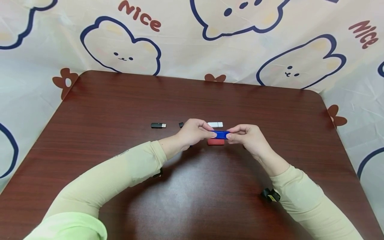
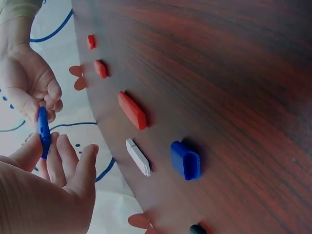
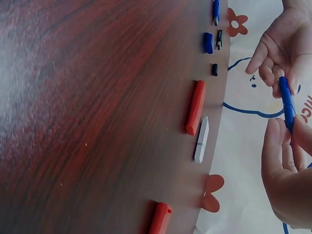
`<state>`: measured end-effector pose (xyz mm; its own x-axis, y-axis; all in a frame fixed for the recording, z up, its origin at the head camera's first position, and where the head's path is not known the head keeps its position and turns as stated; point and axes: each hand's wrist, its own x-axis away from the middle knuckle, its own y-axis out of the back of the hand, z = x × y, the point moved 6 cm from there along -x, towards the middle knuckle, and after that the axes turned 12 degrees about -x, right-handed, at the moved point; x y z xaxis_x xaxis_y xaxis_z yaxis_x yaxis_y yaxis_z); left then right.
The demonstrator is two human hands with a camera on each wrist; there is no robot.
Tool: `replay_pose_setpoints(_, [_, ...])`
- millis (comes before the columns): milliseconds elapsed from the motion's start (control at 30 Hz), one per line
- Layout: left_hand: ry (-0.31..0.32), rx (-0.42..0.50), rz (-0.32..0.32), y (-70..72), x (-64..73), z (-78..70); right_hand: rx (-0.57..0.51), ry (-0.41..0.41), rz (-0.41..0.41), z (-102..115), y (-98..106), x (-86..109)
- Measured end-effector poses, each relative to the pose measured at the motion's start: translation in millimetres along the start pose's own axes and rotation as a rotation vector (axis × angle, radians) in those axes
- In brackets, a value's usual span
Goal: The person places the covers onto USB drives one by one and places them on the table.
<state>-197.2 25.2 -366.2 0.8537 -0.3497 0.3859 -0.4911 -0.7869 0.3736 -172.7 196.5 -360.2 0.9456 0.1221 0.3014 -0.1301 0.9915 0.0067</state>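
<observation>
A slim blue USB stick [image 1: 221, 134] is held level above the table, one end in each hand. My left hand [image 1: 194, 132] pinches its left end between thumb and forefinger. The right hand [image 1: 248, 137] pinches the opposite end in the same way, and fingertips cover both tips of the stick. In the left wrist view the stick shows edge-on between the hands. Below it on the table lies a red stick [image 1: 216, 142], with a white USB stick [image 1: 216, 124] just beyond. A hollow blue cap [image 2: 185, 162] lies under the left hand, mostly hidden in the head view.
Left of the hands are a black USB stick [image 1: 158, 125] with its metal plug bare and a small black cap [image 1: 181, 124]. Another blue stick [image 3: 216, 10] with a metal plug lies farther left. Small red pieces [image 2: 100, 68] sit toward the right. Patterned cloth hangs behind the table.
</observation>
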Motion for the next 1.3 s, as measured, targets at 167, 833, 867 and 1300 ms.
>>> replay_pose_setpoints(167, [0.026, 0.036, 0.004, -1.6, 0.1, 0.3, -0.004, 0.000, -0.015, 3, 0, 1.6])
replay_pose_setpoints(833, [-0.064, -0.014, -0.059, 0.1, -3.2, -9.0, 0.053, -0.005, -0.029, 7, 0, -1.0])
replay_pose_setpoints(867, [-0.082, -0.042, -0.061, 0.1, -3.5, -10.2, 0.069, -0.001, -0.030, 7, 0, -1.0])
replay_pose_setpoints(1300, [-0.303, -0.369, -0.086, -2.4, 1.9, -16.7, 0.181, -0.007, -0.022, 6, 0, -2.9])
